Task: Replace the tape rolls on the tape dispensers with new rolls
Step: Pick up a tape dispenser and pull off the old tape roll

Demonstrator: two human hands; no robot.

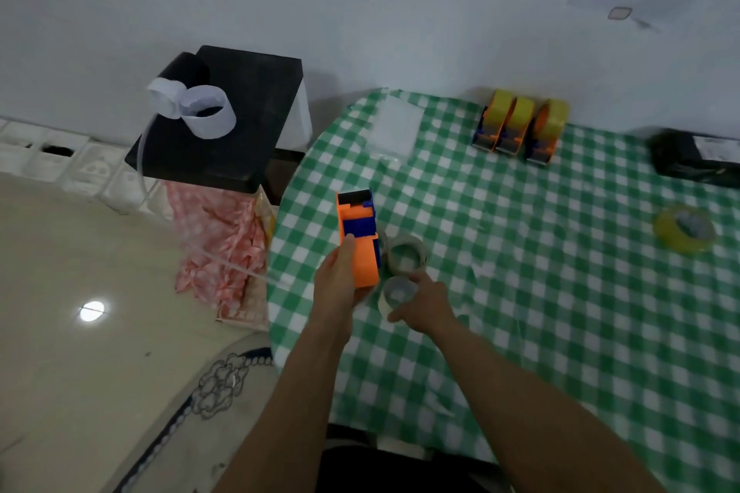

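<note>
Dispenser (pixel 358 240): orange and blue, centre-left of frame, above the table edge.
Left hand (pixel 338 284): wrapped round its lower end, thumb up on the face.
Right hand (pixel 428 302): fingers curled on a greyish spent roll (pixel 394 294), just right of the dispenser.
Second spent roll (pixel 406 252): on the checked cloth (pixel 520 292), right above that.
New roll (pixel 684 230): yellow, lying flat far right, well apart.
Handling: light hard plastic I reckon, easy one-handed, just stay off the cutter end; grab the new roll by its outer rim, edges probably tacky.
</note>
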